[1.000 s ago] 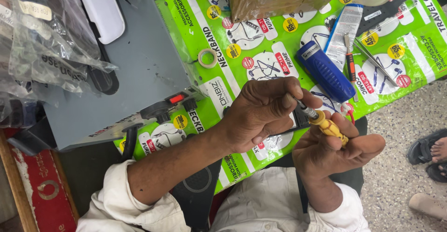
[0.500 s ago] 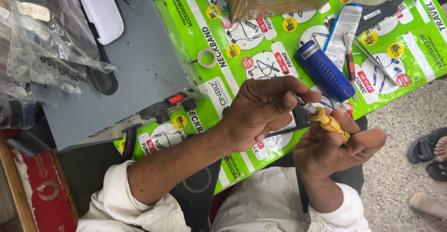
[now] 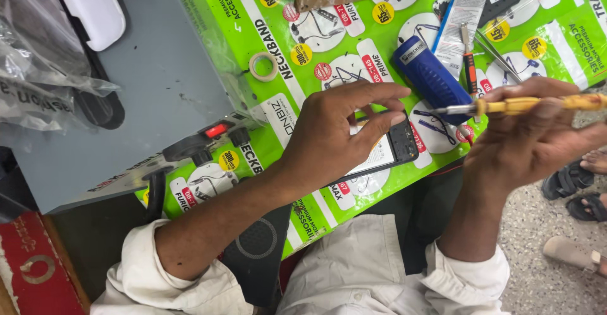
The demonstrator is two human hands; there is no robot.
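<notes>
My right hand (image 3: pixel 537 132) is clamped on a yellow-handled screwdriver (image 3: pixel 506 106), its tip over the opened phone (image 3: pixel 386 154) on the green printed sheet (image 3: pixel 303 43), while my left hand (image 3: pixel 338 132) hovers above that phone with fingers spread apart. I judge the tip should sit square before turning. A blue case (image 3: pixel 431 78) and a white-and-blue packet (image 3: pixel 461 18) lie just beyond; a roll of tape (image 3: pixel 262 66) sits left.

Rolled-up white shirt sleeves (image 3: pixel 183 271)
</notes>
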